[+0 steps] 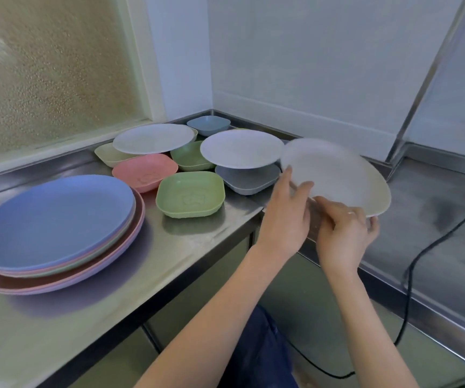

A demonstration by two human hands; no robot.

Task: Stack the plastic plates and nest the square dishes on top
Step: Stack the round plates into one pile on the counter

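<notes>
Holding pale plate (334,175) tilted — both hands | left hand (287,217) | right hand (343,231)

Kitchen: stainless steel counter (211,231), frosted window (52,65), plastic plates (52,219).

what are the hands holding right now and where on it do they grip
Both hands hold the pale round plate by its near rim: the left hand with fingers up on the near-left edge, the right hand curled round the near edge beside it.

Soft daylight from frosted window (52,71) at left, steel worktop (203,236) dully reflective, held pale plate (334,175) motion-blurred, wide-angle bending at edges.
</notes>
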